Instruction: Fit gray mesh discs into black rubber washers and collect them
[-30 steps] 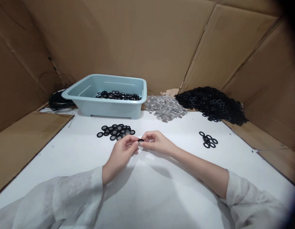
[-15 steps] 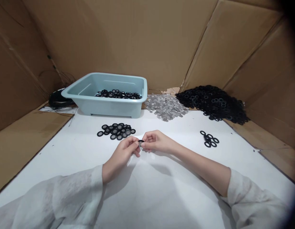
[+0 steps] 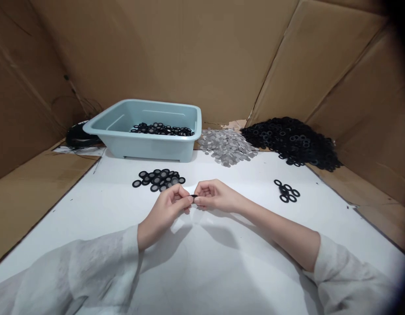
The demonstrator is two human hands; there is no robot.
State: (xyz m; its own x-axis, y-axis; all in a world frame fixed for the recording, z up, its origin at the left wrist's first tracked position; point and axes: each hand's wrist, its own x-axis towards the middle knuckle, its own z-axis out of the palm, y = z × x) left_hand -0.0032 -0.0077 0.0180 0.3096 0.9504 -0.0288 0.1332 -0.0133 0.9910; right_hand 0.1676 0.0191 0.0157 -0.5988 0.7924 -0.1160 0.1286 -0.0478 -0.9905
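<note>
My left hand (image 3: 168, 205) and my right hand (image 3: 213, 195) meet over the white table top (image 3: 222, 258), fingertips pinched together on one small black ring (image 3: 193, 196) seen almost edge-on. Just beyond my left hand lies a small cluster of black rings with grey mesh centres (image 3: 159, 179). A few plain black rings (image 3: 287, 191) lie to the right of my right hand.
A light blue tub (image 3: 146, 135) with several meshed rings stands at the back left. A heap of grey mesh discs (image 3: 227, 146) and a big heap of black rings (image 3: 292, 142) lie at the back. Cardboard walls (image 3: 202, 57) enclose the table; dark wires (image 3: 76, 135) sit left.
The ring between my fingertips has turned from tilted to nearly edge-on. Both hands stay in the same place, fingers shifting slightly.
</note>
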